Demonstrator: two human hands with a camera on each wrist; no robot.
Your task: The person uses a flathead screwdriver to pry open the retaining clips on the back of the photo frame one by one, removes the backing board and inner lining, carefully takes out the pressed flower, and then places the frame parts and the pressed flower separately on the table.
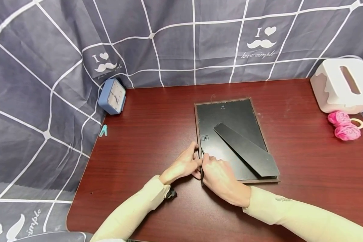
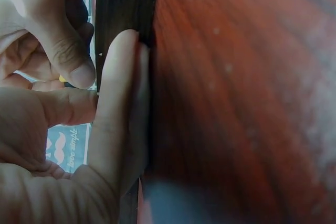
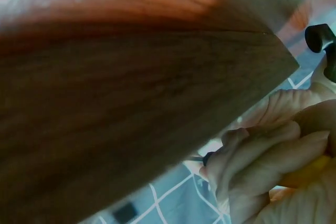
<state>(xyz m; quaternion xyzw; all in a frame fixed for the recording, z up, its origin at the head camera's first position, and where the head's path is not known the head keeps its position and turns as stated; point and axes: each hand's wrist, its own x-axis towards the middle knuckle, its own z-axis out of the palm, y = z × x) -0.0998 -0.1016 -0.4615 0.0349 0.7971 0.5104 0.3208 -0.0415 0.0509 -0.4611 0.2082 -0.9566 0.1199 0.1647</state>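
Observation:
A picture frame (image 1: 227, 112) lies face down on the table, showing its black back and wooden edge. Its black stand (image 1: 248, 149) slants across the back, and small metal hangers (image 1: 205, 137) sit near the rim. My left hand (image 1: 184, 163) holds the frame's left side, fingers along the outer edge (image 2: 126, 11). Close beside it, my right hand (image 1: 222, 176) grips a slim tool that looks like a screwdriver (image 3: 310, 174), with a yellow and black handle and thin shaft. Its tip is at the frame's left rim; the exact contact is hidden.
A blue clock (image 1: 112, 96) and a teal clip (image 1: 103, 130) stand at the table's left edge. To the right are a white tissue box (image 1: 335, 89), pink yarn (image 1: 346, 129) and a pale ring (image 1: 358, 123). Grey curtain (image 1: 175, 43) hangs behind.

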